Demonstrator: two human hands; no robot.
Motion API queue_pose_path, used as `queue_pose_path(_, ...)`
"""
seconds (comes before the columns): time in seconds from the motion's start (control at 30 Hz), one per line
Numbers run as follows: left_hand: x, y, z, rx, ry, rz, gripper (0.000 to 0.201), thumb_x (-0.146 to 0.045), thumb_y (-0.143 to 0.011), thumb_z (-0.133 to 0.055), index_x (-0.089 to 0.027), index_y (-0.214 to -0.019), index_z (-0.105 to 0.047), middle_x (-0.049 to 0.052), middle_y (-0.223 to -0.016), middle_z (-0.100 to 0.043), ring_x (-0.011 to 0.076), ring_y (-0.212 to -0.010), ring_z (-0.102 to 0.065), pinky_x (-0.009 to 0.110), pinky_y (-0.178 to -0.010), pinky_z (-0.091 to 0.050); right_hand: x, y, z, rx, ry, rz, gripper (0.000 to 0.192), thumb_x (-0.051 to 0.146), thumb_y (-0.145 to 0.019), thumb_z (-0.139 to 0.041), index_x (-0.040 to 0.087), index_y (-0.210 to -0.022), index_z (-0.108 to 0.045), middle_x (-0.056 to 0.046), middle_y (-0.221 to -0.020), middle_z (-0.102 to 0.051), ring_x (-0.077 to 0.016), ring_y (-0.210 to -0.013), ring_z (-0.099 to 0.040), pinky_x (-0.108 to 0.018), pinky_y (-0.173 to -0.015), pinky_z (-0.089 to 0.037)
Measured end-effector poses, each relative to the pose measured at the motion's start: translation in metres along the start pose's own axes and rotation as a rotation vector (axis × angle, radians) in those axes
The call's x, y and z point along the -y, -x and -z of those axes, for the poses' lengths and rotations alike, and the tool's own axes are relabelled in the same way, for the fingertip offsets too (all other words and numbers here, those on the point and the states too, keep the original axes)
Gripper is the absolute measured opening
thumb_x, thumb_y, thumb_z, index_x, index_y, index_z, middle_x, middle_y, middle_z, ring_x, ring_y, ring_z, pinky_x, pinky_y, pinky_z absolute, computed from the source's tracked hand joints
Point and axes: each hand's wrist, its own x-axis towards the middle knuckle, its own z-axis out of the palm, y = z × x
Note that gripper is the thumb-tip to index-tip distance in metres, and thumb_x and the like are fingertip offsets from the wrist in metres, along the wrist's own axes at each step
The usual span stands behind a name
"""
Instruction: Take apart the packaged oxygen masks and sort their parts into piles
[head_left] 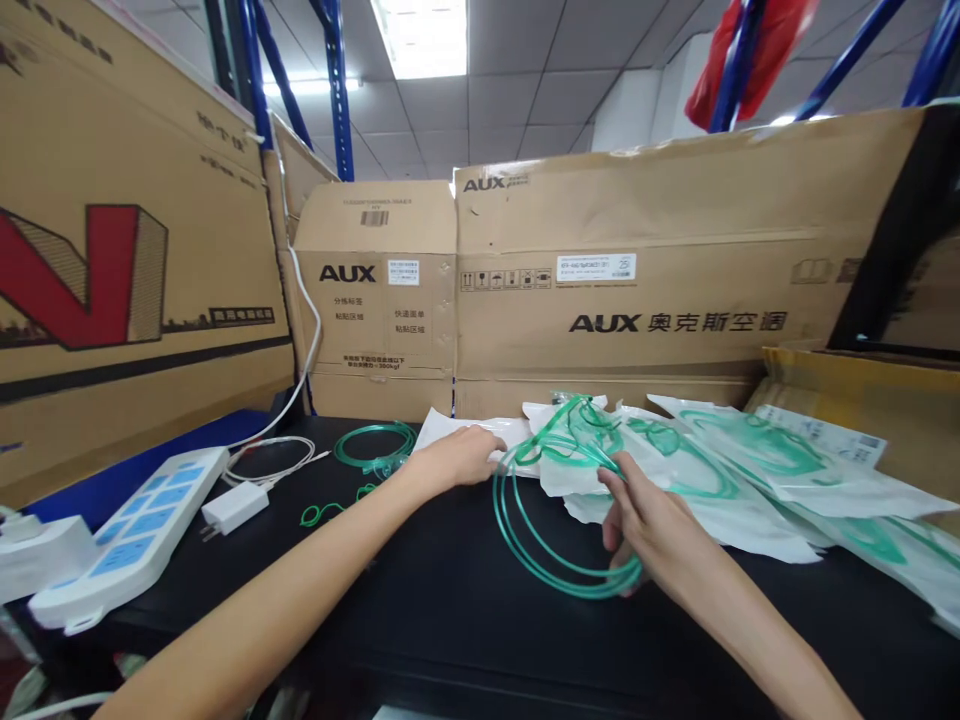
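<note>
My right hand [649, 525] is closed around a loose coil of clear green tubing [585, 590], held up over the front of the black table. Several loops hang down to the left of its fingers, and the upper strands run towards the pouches behind. My left hand [466, 455] reaches further back, with its fingers curled down on a white pouch [442, 430]; its fingertips are partly hidden. Beyond the right hand lie several white pouches [682, 450] with green tubing showing through them. A second green coil [375, 428] lies left of my left hand.
On the left stand a white power strip [161, 520] and a white charger [235, 508] with its cable. A thin green cord [319, 515] lies on the black table [450, 610]. Cardboard sheets [600, 220] wall off the back and left; blue posts [337, 100] rise behind.
</note>
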Motion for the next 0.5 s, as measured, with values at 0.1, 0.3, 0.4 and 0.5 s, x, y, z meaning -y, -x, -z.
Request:
queue_pose_path(0.1, 0.011, -0.019, -0.009, 0.084, -0.013, -0.058, 0.03, -0.037, -0.099, -0.066, -0.017, -0.122, -0.066, 0.009, -0.124, -0.067, 0.0241, -0.107, -0.067, 0.046, -0.093, -0.057, 0.001, 0.0, 0.009, 0.049, -0.032, -0.092, 0.027, 0.052, -0.085, -0.057, 0.028, -0.092, -0.048, 0.004, -0.048, -0.064, -0.0224, -0.029, -0.061, -0.025, -0.028, -0.043)
queue_pose_path(0.3, 0.03, -0.025, -0.015, 0.105, -0.028, -0.122, 0.026, -0.034, -0.101, -0.064, -0.017, -0.121, -0.066, 0.009, -0.122, -0.068, 0.0228, -0.104, -0.068, 0.043, -0.09, -0.059, 0.021, 0.008, 0.025, -0.069, -0.034, 0.055, 0.031, 0.054, -0.082, -0.056, 0.029, -0.096, -0.045, 0.006, -0.05, -0.06, -0.0251, -0.033, -0.063, -0.031, -0.025, -0.048)
queue_pose_path(0.4, 0.032, -0.019, -0.016, 0.07, -0.058, -0.114, 0.026, -0.034, -0.101, -0.063, -0.017, -0.121, -0.066, 0.009, -0.122, -0.068, 0.0229, -0.105, -0.068, 0.044, -0.091, -0.058, 0.025, 0.008, 0.029, -0.083, 0.012, 0.09, 0.027, 0.052, -0.085, -0.049, 0.028, -0.096, -0.043, 0.006, -0.051, -0.058, -0.0253, -0.033, -0.062, -0.03, -0.023, -0.045)
queue_pose_path(0.5, 0.031, -0.012, -0.018, 0.012, -0.105, -0.081, 0.025, -0.034, -0.101, -0.064, -0.016, -0.118, -0.067, 0.009, -0.12, -0.069, 0.0224, -0.104, -0.068, 0.044, -0.091, -0.058, 0.025, 0.009, 0.032, -0.069, 0.01, 0.11, 0.029, 0.055, -0.086, -0.048, 0.028, -0.097, -0.043, 0.006, -0.053, -0.056, -0.0257, -0.034, -0.062, -0.031, -0.022, -0.045)
